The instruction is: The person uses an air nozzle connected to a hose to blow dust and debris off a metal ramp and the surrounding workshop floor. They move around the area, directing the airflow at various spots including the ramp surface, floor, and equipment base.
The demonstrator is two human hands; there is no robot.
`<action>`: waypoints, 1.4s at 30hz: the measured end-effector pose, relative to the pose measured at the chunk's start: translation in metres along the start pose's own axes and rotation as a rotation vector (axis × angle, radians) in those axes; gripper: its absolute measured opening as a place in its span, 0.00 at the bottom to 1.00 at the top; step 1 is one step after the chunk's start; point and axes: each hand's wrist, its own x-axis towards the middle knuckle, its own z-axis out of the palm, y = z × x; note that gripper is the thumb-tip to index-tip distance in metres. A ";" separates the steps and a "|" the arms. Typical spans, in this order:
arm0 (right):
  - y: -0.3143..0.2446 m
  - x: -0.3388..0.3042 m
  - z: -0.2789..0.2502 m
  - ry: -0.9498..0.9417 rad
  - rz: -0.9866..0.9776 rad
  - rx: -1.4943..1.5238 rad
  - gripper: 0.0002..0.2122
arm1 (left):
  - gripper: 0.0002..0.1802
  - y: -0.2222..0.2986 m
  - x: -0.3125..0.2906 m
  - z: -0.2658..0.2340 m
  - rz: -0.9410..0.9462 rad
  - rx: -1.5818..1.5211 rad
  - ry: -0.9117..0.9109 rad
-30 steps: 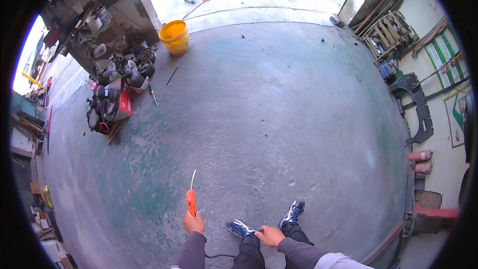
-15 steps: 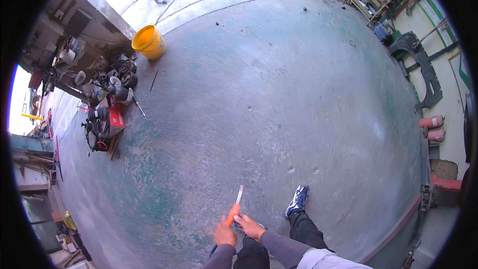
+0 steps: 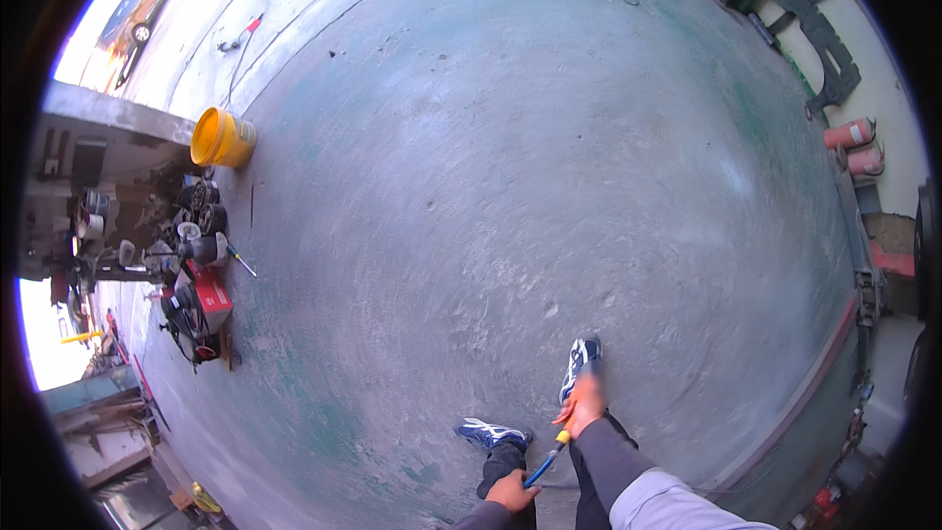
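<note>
At the lower right of centre, my right hand (image 3: 584, 404) is wrapped round an orange-bodied hand tool, its grey front end smeared by motion above my shoe. From the tool's rear a yellow collar (image 3: 563, 437) and a small metal coupling lead to a blue hose (image 3: 542, 468). My left hand (image 3: 512, 491) is closed on the lower part of this hose, lower and to the left, in front of my leg. Between the two hands the hose runs at a slant. My fingers hide most of the tool, and its exact kind does not show.
My shoes (image 3: 491, 434) stand on the worn grey-green floor (image 3: 432, 265). To the left are a yellow bucket (image 3: 221, 138), a red box (image 3: 209, 299), a screwdriver (image 3: 241, 261) and piled parts. Along the right wall lie red cylinders (image 3: 850, 133) and a dark plastic panel (image 3: 829, 54).
My right hand has moved right with the orange tool, which both hands were at before. My left hand has gone lower, onto the blue hose. The view has turned right.
</note>
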 end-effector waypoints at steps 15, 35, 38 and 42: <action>-0.217 -0.125 0.205 -0.433 -0.581 -0.250 0.11 | 0.22 0.184 -0.004 -0.137 0.200 0.191 0.246; -0.448 -0.188 0.386 -0.646 -0.444 -0.398 0.16 | 0.22 0.412 0.037 -0.336 0.171 0.139 0.311; -0.478 -0.178 0.382 -0.835 -0.048 -0.179 0.20 | 0.24 0.460 0.055 -0.365 0.236 0.165 0.292; -0.508 -0.162 0.325 -0.816 0.047 -0.092 0.23 | 0.24 0.535 0.080 -0.352 0.282 0.356 0.095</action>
